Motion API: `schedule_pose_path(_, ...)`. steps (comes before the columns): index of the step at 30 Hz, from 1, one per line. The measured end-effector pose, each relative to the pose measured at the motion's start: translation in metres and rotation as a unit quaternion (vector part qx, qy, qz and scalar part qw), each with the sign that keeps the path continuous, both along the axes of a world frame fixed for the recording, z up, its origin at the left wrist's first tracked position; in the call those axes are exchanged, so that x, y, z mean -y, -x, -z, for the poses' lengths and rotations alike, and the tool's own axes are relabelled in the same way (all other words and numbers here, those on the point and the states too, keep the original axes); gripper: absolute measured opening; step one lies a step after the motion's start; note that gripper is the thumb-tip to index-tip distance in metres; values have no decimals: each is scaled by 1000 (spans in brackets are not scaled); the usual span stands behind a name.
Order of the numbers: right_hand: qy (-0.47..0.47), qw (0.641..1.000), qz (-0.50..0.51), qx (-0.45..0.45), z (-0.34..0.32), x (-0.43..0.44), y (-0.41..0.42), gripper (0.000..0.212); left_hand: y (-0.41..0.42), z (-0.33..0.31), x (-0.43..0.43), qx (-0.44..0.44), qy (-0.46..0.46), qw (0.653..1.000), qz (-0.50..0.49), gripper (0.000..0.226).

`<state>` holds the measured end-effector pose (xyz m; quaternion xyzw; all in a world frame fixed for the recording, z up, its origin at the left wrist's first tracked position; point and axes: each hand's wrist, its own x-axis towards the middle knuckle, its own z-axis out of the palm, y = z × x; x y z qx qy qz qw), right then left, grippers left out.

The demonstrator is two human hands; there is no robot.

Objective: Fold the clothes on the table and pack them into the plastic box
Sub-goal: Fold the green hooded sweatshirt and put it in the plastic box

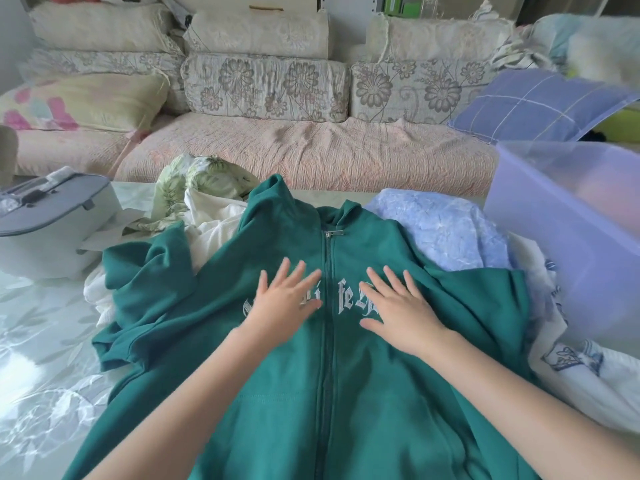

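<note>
A green zip-up hoodie with white lettering lies face up on the table, zipped, hood toward the sofa. My left hand presses flat on its chest left of the zipper, fingers spread. Right of the zipper, my right hand lies flat on the lettering in the same way. The translucent purple plastic box stands at the right edge of the table. Under and behind the hoodie lie other clothes: a white garment, a green leaf-print one, a light blue one.
A grey and white case sits at the table's left. White cloth with blue print lies at the right below the box. A floral sofa with pillows runs behind the table. The tabletop is glossy with a leaf pattern.
</note>
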<state>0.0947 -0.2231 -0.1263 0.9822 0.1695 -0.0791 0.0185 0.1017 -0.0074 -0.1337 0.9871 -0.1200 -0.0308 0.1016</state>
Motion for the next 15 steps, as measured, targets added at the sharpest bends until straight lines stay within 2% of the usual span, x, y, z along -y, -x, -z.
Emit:
schedule_pose_path(3, -6, 998, 21, -65, 4, 5, 10, 68, 20, 19, 8, -86, -25, 996, 10, 61)
schedule_pose_path(5, -16, 997, 18, -70, 6, 7, 15, 66, 17, 24, 6, -103, -65, 993, 3, 62)
schedule_pose_path(7, -71, 996, 13, -59, -2, 7, 21, 60, 11, 13, 8, -125, -63, 990, 2, 61)
schedule_pose_path(9, -136, 991, 1, -11, -19, 13, 30, 45, 11, -4, 18, -111, 3, 994, 0, 52)
schedule_pose_path(12, -206, 971, 6, 119, -46, 38, 43, 33, 30, -25, 46, -59, 133, 989, 8, 41)
schedule_pose_path(15, -229, 931, 110, 264, -56, 81, 49, 35, 52, -31, 82, -57, 167, 981, 78, 45)
